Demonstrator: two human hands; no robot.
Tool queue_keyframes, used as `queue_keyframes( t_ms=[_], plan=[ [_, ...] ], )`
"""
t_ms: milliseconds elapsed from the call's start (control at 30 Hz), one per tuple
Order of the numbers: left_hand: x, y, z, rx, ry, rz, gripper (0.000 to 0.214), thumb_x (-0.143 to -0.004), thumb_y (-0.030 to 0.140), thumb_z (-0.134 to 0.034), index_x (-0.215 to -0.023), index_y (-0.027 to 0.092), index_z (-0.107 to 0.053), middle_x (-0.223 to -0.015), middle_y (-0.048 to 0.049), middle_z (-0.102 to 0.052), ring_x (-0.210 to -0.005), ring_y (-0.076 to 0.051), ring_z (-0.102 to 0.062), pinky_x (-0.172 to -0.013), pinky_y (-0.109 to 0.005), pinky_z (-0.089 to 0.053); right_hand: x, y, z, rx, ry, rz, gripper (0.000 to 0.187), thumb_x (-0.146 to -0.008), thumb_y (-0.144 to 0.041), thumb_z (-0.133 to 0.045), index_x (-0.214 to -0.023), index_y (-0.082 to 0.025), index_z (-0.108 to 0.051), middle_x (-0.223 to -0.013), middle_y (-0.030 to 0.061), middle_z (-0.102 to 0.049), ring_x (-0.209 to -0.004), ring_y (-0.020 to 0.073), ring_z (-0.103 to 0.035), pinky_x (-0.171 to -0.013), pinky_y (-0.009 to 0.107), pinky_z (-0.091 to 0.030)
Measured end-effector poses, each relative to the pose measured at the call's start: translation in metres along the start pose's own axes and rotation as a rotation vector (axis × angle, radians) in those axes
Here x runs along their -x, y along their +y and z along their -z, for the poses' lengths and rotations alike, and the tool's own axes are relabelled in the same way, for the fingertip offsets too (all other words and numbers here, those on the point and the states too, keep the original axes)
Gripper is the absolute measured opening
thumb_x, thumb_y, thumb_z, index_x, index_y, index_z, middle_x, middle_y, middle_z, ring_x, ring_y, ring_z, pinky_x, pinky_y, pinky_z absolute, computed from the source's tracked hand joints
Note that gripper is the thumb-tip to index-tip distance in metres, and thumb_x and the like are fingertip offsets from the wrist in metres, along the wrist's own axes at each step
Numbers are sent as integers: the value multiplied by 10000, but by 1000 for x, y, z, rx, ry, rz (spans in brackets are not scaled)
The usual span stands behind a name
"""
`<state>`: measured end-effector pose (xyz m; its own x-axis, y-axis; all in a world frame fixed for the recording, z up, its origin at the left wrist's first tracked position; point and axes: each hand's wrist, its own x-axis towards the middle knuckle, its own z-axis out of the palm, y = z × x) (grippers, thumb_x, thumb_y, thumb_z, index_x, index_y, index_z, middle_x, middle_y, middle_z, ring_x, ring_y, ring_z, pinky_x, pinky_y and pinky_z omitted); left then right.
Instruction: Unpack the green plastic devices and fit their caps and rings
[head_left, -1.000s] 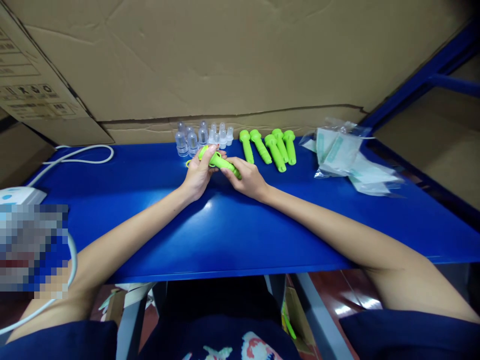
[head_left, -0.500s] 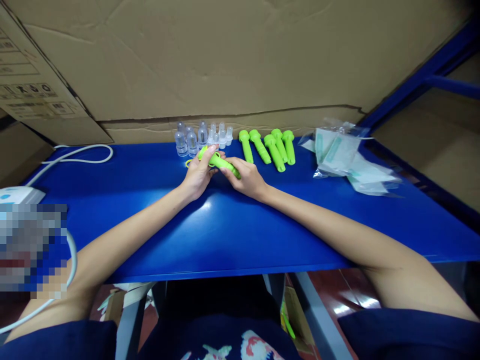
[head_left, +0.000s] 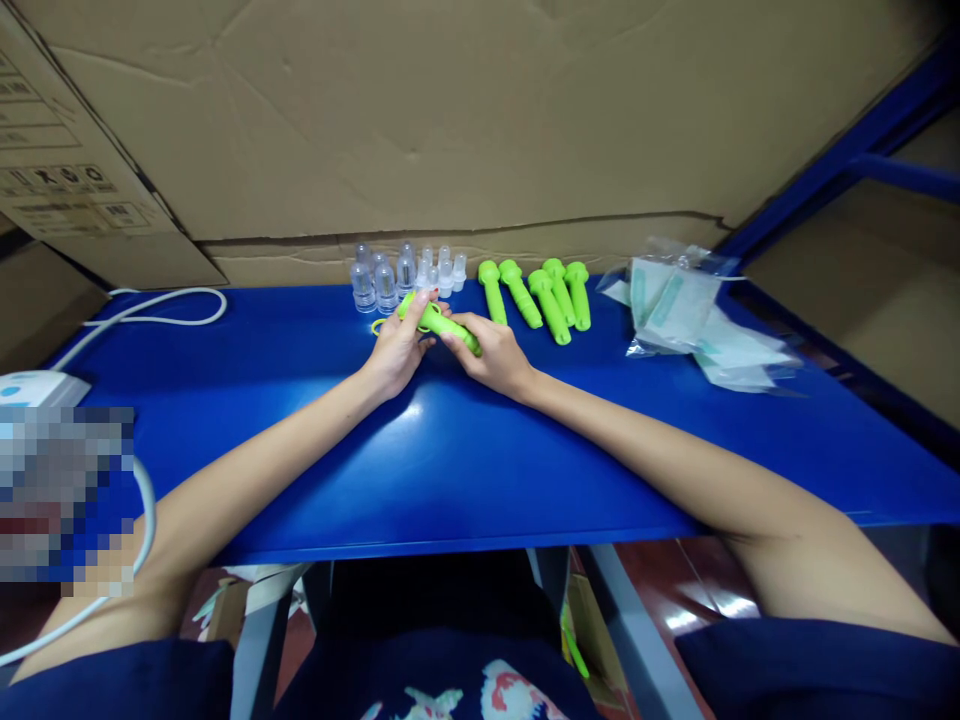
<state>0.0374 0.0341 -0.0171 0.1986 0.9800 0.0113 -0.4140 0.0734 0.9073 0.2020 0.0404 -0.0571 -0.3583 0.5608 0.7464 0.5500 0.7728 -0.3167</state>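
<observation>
Both my hands hold one bright green plastic handle (head_left: pixel 442 324) over the far middle of the blue table (head_left: pixel 465 460). My left hand (head_left: pixel 397 350) pinches its rounded upper end, where a small green ring sticks out to the left. My right hand (head_left: pixel 495 355) is wrapped round its lower shaft. Just beyond my fingers stands a cluster of small clear plastic bottles (head_left: pixel 390 275). Several more green handles (head_left: pixel 544 292) lie side by side to the right of them.
A heap of sealed clear packets (head_left: pixel 697 320) lies at the right end of the table. A white cable (head_left: pixel 161 305) and a white device (head_left: pixel 34 390) sit at the left. Cardboard sheets (head_left: pixel 450 120) wall off the back. A blue frame rail (head_left: pixel 862 140) runs at the right.
</observation>
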Motion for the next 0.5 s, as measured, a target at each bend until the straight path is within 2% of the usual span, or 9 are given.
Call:
queue_keyframes(
  t_ms=[100, 167, 267, 333, 500],
  plan=[
    [-3, 0, 3, -17, -11, 17, 325, -898, 498, -681, -1059, 218, -647, -1053, -8, -725, -970, -118, -680, -741, -196, -490, -1, -1, 3, -31, -55, -86, 460, -1014, -439, -487, -1364, -141, -462, -828, 47, -701, -608, 184, -663, -585, 300, -540],
    [-5, 1, 5, -24, -27, 21, 338, -882, 470, -711, -1088, 214, -629, -1075, -15, -731, -938, -117, -692, -720, -196, -495, -3, -2, 6, -61, -123, -85, 559, -1016, -416, -475, -1480, -138, -334, -808, 27, -679, -542, 167, -622, -558, 295, -533],
    [-5, 5, 4, -22, -33, 26, 480, -855, 384, -764, -1250, 218, -548, -1072, -31, -745, -861, -116, -714, -666, -195, -495, -8, -5, 11, -145, -224, -24, 649, -1010, -378, -465, -1567, -169, -205, -1071, 95, -705, -637, 160, -674, -655, 306, -581],
    [-3, 8, 3, -33, -48, 18, 588, -855, 336, -770, -1351, 218, -477, -1069, -43, -753, -847, -123, -727, -669, -200, -504, -10, -7, 13, -198, -256, 6, 690, -988, -352, -494, -1586, -193, -189, -1233, 122, -669, -717, 157, -698, -718, 307, -595],
    [0, 12, 1, -102, -110, -18, 616, -858, 349, -765, -1383, 206, -475, -1074, -65, -753, -874, -140, -736, -794, -241, -538, -10, -8, 12, -222, -261, -7, 696, -943, -299, -545, -1575, -215, -265, -1262, 92, -666, -662, 121, -656, -670, 273, -587]
  ],
)
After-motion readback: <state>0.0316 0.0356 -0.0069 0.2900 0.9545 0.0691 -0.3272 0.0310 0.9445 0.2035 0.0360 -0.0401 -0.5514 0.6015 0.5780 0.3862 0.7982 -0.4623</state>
